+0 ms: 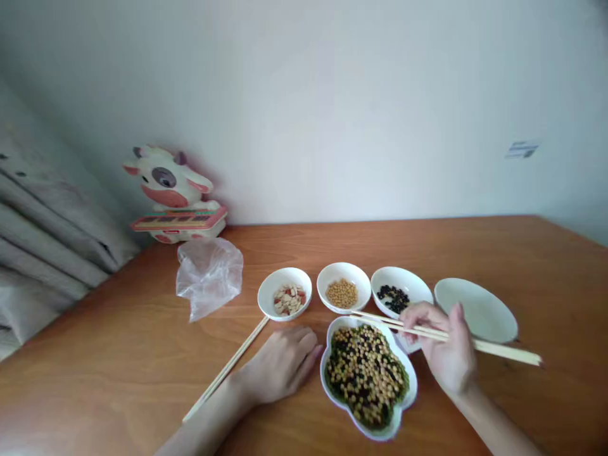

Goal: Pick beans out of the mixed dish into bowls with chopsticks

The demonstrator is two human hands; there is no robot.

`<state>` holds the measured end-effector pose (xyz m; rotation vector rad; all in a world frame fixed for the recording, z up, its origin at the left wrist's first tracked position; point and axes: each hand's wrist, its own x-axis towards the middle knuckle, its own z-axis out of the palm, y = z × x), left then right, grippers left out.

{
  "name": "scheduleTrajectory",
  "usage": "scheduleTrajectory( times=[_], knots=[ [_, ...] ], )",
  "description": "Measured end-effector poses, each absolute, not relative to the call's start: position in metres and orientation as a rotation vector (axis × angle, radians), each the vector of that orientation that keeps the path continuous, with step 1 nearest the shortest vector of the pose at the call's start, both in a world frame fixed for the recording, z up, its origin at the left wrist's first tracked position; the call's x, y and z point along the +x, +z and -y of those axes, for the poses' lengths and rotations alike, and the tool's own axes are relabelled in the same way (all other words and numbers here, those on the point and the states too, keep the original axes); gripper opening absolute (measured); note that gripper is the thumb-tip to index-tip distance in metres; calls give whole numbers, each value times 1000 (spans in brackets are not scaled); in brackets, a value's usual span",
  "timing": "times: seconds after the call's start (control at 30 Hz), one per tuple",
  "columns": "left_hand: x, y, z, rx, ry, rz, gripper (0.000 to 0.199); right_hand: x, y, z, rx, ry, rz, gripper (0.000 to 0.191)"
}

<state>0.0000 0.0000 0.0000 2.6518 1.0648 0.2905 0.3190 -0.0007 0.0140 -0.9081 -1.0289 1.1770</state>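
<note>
My right hand (446,345) grips a pair of long wooden chopsticks (494,345), whose tips reach left above the top rim of a white flower-shaped dish (408,396). That dish is heaped with a mix of yellow beans, black beans and green flakes. My left hand (280,366) lies flat on the table beside the dish, holding nothing. Behind them stand a white bowl of sliced almonds and red bits (284,272), a white bowl of yellow soybeans (342,266) and a white bowl of black beans (399,274). A second wooden chopstick pair (225,367) lies under my left wrist.
A bare white oval dish (477,310) stands right of the bowls on the wooden table (532,266). Further left are a crumpled clear plastic bag (209,278), a cow-shaped toy (166,187) by the wall, and grey folded fabric (47,234) beyond the table edge.
</note>
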Motion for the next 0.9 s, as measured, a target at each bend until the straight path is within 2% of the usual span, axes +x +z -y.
scheduleTrajectory(
  times=[0.2,0.47,0.73,0.9],
  knots=[
    [0,4,2,2613,313,-1055,31,321,19,3,-883,1154,1009,79],
    [1,6,1,2597,322,-1052,31,315,10,13,-846,1058,1252,81],
    [1,5,1,2599,330,-1044,30,310,3,17,-1064,1007,1703,75],
    [1,4,1,2619,342,-1043,28,310,-1,18,-1091,965,1788,71]
  ],
)
